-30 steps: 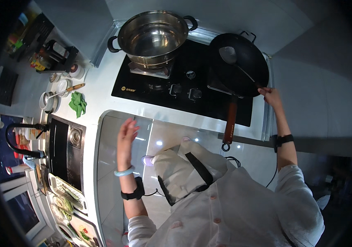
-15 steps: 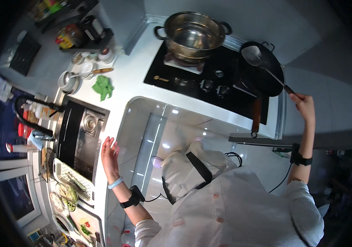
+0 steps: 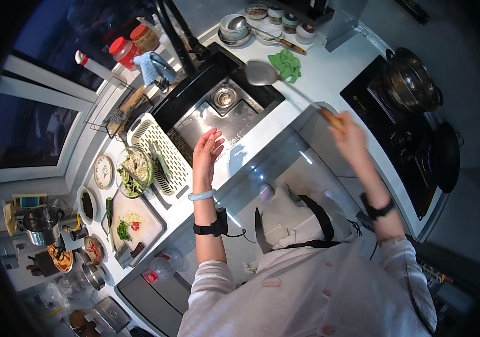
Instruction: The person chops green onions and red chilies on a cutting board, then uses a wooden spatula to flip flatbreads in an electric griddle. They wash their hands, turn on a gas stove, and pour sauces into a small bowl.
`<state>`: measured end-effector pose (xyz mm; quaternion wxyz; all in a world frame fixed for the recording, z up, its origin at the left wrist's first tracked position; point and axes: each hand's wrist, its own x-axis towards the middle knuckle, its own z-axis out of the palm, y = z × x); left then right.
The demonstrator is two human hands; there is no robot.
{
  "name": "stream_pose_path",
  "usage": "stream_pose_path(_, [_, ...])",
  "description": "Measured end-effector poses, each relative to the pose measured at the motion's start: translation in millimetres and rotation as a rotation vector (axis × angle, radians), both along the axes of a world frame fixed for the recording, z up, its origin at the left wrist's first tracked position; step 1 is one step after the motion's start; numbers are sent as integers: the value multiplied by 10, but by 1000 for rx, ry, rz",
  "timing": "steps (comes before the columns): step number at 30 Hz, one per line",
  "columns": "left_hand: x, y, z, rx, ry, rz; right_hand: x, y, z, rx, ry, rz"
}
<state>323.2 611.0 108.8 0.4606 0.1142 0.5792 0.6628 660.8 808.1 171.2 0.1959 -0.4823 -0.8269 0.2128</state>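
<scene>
My right hand is closed round the wooden handle of a metal spatula. The spatula's broad blade, slightly blurred, hangs over the sink's right end, beside a crumpled green cloth. My left hand holds nothing; its fingers are loosely bent and apart, near the front edge of the black sink. Left of that hand lies a white slotted drain basket with green vegetable pieces in it. A black wok stands on the hob at the right.
A steel pot stands on the far burner. Behind the sink rises a black tap. Stacked bowls with a ladle lie by the wall. Further left are a bowl of cut vegetables and a chopping board with a knife.
The view has turned left toward the sink. My right hand has carried the spatula from over the wok to over the sink side. My left hand still holds nothing.
</scene>
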Motion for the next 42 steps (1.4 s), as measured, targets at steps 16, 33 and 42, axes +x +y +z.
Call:
stream_pose_path(16, [-1292,-366,-524,-563,1062,1,-1473,-648,-1138,-82,-228,232])
stream_pose_path(33, [-697,404,-756,-490,899,-42,4532,-483,2209,-414,315,-868])
stream_pose_path(42, [303,1111,-411,-375,892,-78,6207,921,1827,-715,-306,-1107])
